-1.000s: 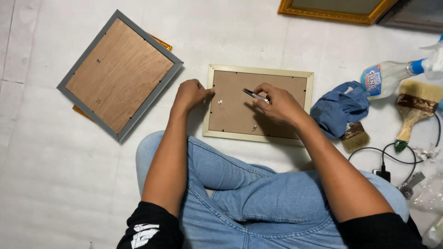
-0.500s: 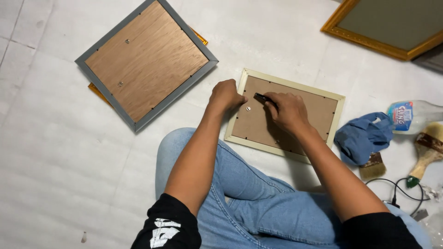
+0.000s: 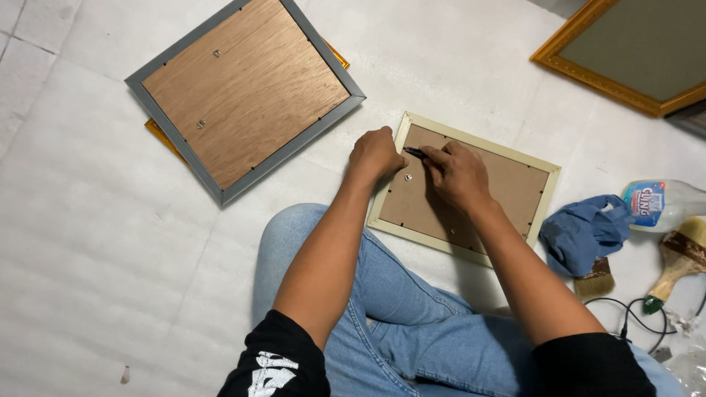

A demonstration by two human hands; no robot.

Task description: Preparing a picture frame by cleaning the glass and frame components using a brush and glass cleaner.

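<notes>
Cream picture frame (image 3: 548, 192) lies face down on the white floor (image 3: 88, 242) just in front of the person's crossed legs, its brown backing board (image 3: 507, 184) turned up. Left hand (image 3: 375, 154) is closed into a loose fist, pressing on the frame's left edge near the upper corner. Right hand (image 3: 460, 173) rests on the backing board just beside it, fingers pinched shut around a small dark tool (image 3: 414, 153) whose tip points toward the left hand at the frame's inner edge; whether the tip touches a fastener cannot be told. The two hands sit close together, nearly touching. A small metal hanger clip (image 3: 408, 177) shows on the board between and just below them. Both forearms are bare, black sleeves above, blue jeans (image 3: 412, 323) underneath. Outward to the left, well apart: a larger grey frame (image 3: 176, 151), also face down with a wood-grain back, tilted, lying on top of an orange frame (image 3: 157, 136) of which only an edge and a corner peek out. Upper right corner: part of a gold frame (image 3: 588, 73). Right of the cream frame, near its lower corner: a crumpled blue cloth (image 3: 585, 231), a small paintbrush (image 3: 594, 278) partly under it, a clear plastic bottle (image 3: 662, 202) on its side, a wider paintbrush (image 3: 676, 261) with a green-tipped handle, and a black cable (image 3: 625, 312) looping at the edge of view.
</notes>
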